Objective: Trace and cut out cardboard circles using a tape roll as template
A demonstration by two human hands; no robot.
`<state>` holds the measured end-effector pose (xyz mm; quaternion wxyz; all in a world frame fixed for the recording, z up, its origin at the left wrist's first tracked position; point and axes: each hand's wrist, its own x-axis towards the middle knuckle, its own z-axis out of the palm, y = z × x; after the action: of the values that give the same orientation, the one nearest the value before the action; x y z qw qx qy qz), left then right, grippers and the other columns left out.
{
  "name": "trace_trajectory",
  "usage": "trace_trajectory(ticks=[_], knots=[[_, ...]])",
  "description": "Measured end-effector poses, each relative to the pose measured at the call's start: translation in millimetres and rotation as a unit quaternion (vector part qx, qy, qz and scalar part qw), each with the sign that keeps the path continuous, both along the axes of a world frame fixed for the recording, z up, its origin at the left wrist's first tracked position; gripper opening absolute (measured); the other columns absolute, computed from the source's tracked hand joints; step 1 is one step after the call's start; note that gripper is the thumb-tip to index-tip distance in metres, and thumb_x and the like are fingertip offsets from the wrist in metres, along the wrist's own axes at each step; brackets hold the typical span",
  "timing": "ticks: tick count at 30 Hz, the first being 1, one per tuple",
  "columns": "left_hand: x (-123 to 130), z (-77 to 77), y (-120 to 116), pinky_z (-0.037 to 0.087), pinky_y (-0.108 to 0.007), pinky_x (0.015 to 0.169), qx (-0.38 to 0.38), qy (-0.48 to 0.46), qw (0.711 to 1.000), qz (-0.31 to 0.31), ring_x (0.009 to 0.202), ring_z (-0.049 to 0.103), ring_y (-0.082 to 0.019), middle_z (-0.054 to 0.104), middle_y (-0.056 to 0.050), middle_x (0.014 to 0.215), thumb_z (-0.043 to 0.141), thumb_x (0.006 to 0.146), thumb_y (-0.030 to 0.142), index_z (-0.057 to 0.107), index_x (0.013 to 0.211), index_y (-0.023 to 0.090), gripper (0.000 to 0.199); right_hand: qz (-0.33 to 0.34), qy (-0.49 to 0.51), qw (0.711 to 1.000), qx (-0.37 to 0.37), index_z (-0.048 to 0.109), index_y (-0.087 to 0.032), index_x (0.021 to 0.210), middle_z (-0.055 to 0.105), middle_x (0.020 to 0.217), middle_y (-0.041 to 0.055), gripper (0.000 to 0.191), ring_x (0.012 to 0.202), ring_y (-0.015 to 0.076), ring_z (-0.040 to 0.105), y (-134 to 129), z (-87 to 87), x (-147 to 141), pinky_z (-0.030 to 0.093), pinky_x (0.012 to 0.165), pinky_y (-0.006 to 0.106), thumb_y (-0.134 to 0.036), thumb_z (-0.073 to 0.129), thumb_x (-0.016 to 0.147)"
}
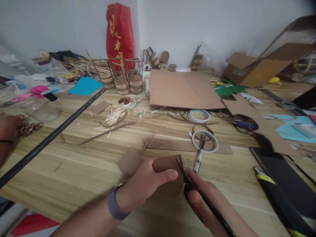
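My left hand (pixel 148 181) grips a piece of brown cardboard (pixel 169 189) with a curved line drawn on it, thumb lying across the top. In my right hand (pixel 207 200) is a pair of black scissors (pixel 189 182), their blades at the cardboard's upper right edge. The fingers wrap round the scissor handles. Just beyond my left hand, a round cardboard disc (pixel 130 162) lies on the wooden table (pixel 81 174). A pen (pixel 200 153) rests across a roll of tape (pixel 214 144) past my right hand.
Scattered wooden sticks (pixel 116 115) lie beyond, before several small basket-like models (pixel 122 84). A large cardboard sheet (pixel 185 89) is at the back. A glue gun (pixel 244 124) and a black-and-yellow tool (pixel 278 194) sit to the right. Another person's hand (pixel 10 126) is at far left.
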<state>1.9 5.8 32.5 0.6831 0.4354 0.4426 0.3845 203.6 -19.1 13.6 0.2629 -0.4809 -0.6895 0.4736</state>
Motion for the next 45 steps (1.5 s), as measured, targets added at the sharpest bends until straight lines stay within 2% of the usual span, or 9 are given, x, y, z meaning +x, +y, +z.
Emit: trace_trajectory(ticks=[6,13,18,22,26,32,35,38,45], knots=[[0,0.9,0,0.055,-0.040,0.097,-0.001,-0.014,1.000,-0.006,0.111,0.073,-0.032,0.083,-0.005,0.104,0.082,0.077,0.037,0.082,0.102,0.021,0.029,0.012,-0.011,1.000,0.005,0.057,-0.018,0.145,0.050,0.058,-0.0029,0.084,0.044,0.0132,0.037,0,-6.6,2,0.028,0.037,0.023,-0.082,0.034,0.095],[-1,0.4,2,0.054,-0.040,0.098,0.000,-0.006,1.000,-0.011,0.112,0.073,-0.032,0.083,-0.006,0.106,0.083,0.076,0.038,0.081,0.109,0.018,0.038,0.004,-0.021,0.999,0.040,0.063,-0.021,0.138,0.053,0.059,-0.0011,0.075,0.048,0.0158,0.045,-3,-3.5,1,0.031,0.040,0.023,-0.077,0.034,0.098],[-1,1.8,2,0.053,-0.040,0.100,0.006,-0.003,1.000,-0.008,0.114,0.072,-0.032,0.082,-0.006,0.110,0.082,0.077,0.036,0.081,0.107,0.019,0.034,0.016,-0.031,0.998,0.048,0.060,-0.020,0.143,0.067,0.071,0.0036,0.072,0.059,0.0203,0.060,-1,-2.5,2,0.046,0.051,0.026,-0.073,0.033,0.101],[-2,0.2,1,0.052,-0.041,0.102,0.014,-0.006,1.000,-0.012,0.115,0.071,-0.032,0.083,-0.006,0.107,0.082,0.078,0.036,0.081,0.106,0.019,0.033,0.023,-0.037,0.998,0.051,0.062,-0.020,0.141,0.075,0.082,0.0067,0.072,0.065,0.0227,0.067,0,-4.1,4,0.051,0.056,0.027,-0.074,0.033,0.101],[-3,0.7,2,0.051,-0.042,0.103,0.018,0.003,1.000,-0.011,0.117,0.070,-0.033,0.081,-0.007,0.114,0.083,0.077,0.037,0.080,0.111,0.018,0.039,0.021,-0.041,0.998,0.047,0.062,-0.022,0.141,0.073,0.075,0.0047,0.075,0.067,0.0249,0.070,0,-0.8,3,0.054,0.061,0.030,-0.076,0.031,0.100],[-3,5.7,3,0.051,-0.041,0.104,0.029,0.016,0.999,-0.016,0.118,0.070,-0.031,0.081,-0.006,0.116,0.082,0.078,0.036,0.078,0.115,0.019,0.041,0.016,-0.043,0.998,0.051,0.065,-0.020,0.138,0.067,0.067,0.0023,0.078,0.063,0.0228,0.065,0,2.9,2,0.051,0.057,0.027,-0.078,0.031,0.098],[-3,6.7,3,0.051,-0.041,0.104,0.032,0.012,0.999,-0.023,0.117,0.070,-0.031,0.082,-0.005,0.112,0.082,0.078,0.036,0.079,0.112,0.019,0.038,0.024,-0.043,0.998,0.036,0.063,-0.020,0.141,0.071,0.070,0.0040,0.077,0.060,0.0225,0.065,-1,1.0,4,0.048,0.052,0.027,-0.077,0.033,0.098],[-4,6.9,3,0.050,-0.041,0.106,0.041,0.011,0.999,-0.016,0.119,0.069,-0.031,0.081,-0.004,0.117,0.082,0.077,0.034,0.080,0.111,0.021,0.036,0.018,-0.021,0.999,0.047,0.063,-0.023,0.142,0.076,0.077,0.0054,0.074,0.065,0.0244,0.069,0,1.0,3,0.052,0.057,0.028,-0.077,0.037,0.098],[-6,1.6,4,0.056,-0.040,0.096,0.009,0.025,1.000,-0.010,0.107,0.074,-0.031,0.083,-0.005,0.108,0.083,0.076,0.039,0.082,0.104,0.020,0.033,0.017,-0.002,0.999,0.045,0.060,-0.017,0.144,0.060,0.057,0.0010,0.089,0.049,0.0207,0.056,5,-6.1,7,0.041,0.046,0.027,-0.085,0.039,0.091]])
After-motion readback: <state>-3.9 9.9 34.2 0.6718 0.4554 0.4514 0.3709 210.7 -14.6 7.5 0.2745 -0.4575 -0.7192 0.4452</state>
